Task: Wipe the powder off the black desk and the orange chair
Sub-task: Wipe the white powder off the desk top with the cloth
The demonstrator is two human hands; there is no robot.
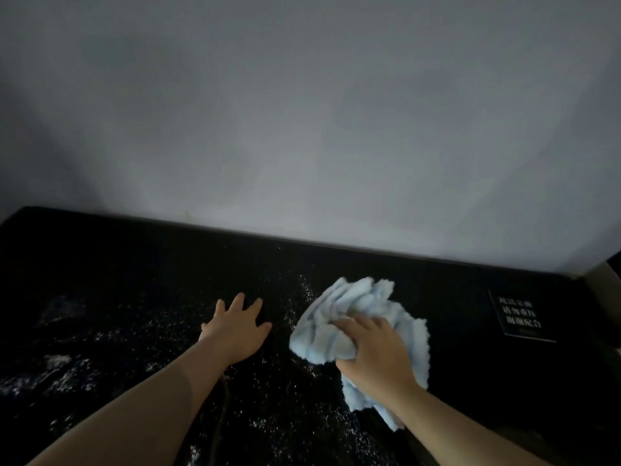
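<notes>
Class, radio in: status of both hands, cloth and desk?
Left hand flat on black desk. Right hand grips blue cloth. White powder left of cloth. Nothing blocking.

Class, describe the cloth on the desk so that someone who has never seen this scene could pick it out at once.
Start at the black desk that runs along the pale wall. Right of its middle, the right hand grips a crumpled cloth against the desk. It is the only pale blue, fluffy thing there, unlike the white powder specks scattered to its left.
</notes>
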